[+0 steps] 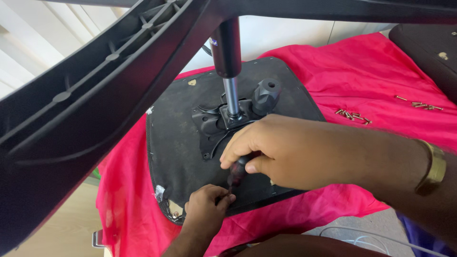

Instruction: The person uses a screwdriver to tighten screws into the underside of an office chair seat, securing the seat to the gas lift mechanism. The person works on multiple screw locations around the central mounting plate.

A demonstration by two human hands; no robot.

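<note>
Head cam: my right hand (281, 152) is clamped on the screwdriver (236, 172), tip at near edge of upturned chair seat (181, 147); left hand (205, 205) pinches the screw w/ fingers closed. I'd keep shaft upright, push down & turn slow

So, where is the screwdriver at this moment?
In the head view, the screwdriver is low in the centre, gripped by the right hand, with its tip at the near edge of the black seat underside, where the left hand fingers steady it.
</note>
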